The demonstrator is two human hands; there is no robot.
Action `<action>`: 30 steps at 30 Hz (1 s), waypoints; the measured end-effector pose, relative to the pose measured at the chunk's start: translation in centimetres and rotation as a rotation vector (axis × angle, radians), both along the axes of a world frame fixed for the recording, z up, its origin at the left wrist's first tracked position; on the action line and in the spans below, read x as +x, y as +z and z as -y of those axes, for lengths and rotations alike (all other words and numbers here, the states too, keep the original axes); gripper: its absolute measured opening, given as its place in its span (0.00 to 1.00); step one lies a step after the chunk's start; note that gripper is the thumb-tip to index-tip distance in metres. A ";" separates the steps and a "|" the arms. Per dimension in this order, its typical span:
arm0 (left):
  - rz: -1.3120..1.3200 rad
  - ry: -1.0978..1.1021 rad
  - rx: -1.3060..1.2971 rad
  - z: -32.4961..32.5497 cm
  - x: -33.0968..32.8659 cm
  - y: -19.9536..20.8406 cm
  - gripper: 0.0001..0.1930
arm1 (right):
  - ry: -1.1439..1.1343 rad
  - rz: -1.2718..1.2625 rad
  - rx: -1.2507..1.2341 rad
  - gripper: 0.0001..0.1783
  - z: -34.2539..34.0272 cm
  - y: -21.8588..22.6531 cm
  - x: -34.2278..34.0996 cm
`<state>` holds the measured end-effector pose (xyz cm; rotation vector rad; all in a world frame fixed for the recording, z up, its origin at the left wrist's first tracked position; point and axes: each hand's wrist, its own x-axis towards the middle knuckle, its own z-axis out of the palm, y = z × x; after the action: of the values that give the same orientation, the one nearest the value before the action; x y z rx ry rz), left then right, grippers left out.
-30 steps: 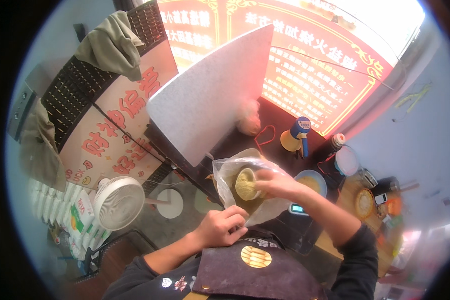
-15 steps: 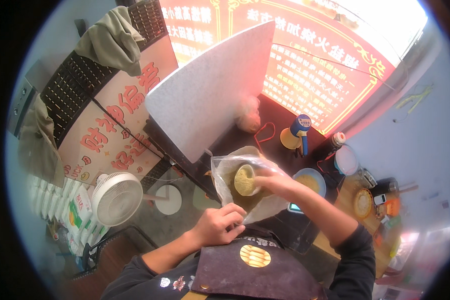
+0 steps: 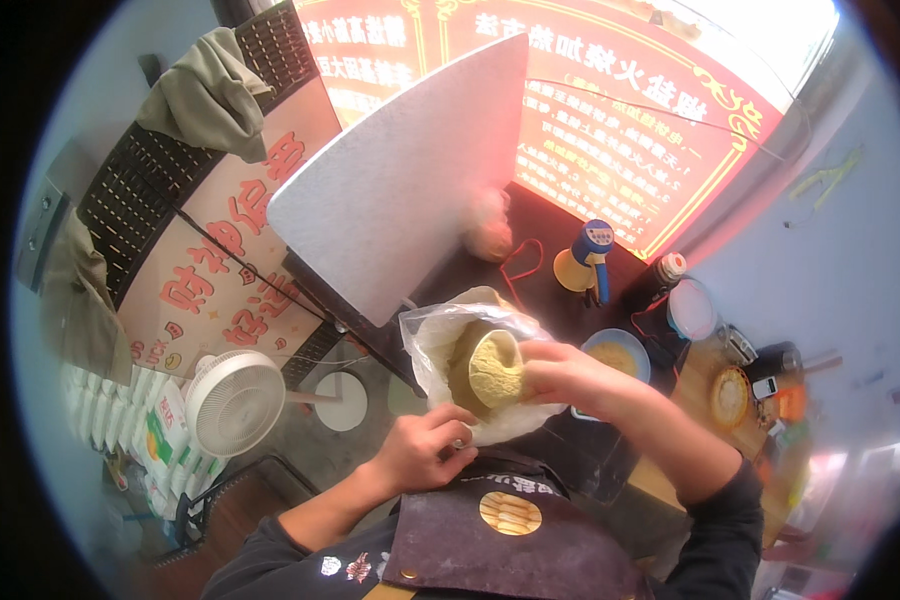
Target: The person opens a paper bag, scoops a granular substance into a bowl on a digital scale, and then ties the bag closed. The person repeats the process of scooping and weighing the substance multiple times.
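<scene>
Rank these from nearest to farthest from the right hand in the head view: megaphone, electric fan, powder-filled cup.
1. Powder-filled cup: held in the right hand.
2. Megaphone: farther back, on the dark table.
3. Electric fan: far to the left.

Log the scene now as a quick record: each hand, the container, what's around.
Left hand: gripping the near edge of the clear plastic bag
Right hand: holding a white cup
Cup contents: yellowish powder
Cup position: at the bag's mouth
Beyond: blue-and-yellow megaphone
Far left: white fan
</scene>
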<state>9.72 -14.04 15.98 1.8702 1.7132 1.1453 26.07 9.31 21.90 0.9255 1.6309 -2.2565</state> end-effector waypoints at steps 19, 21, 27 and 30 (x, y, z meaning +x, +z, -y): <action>-0.019 0.069 -0.023 -0.8 0.8 0.1 0.10 | -0.582 0.075 0.042 0.25 -10.2 -8.5 20.6; -0.019 0.075 -0.039 -0.8 1.0 0.1 0.10 | -0.634 0.189 0.177 0.30 -11.0 -12.4 21.6; -0.020 0.094 -0.036 -0.8 1.3 0.0 0.11 | -0.621 0.453 0.833 0.40 -11.2 -20.4 21.6; -0.004 0.101 -0.044 -0.7 1.4 -0.1 0.11 | -0.616 0.568 1.034 0.43 -10.5 -21.9 20.7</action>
<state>11.13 -13.35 15.92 1.7795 1.8389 1.1323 46.73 19.83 0.04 2.2701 2.3713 -0.9813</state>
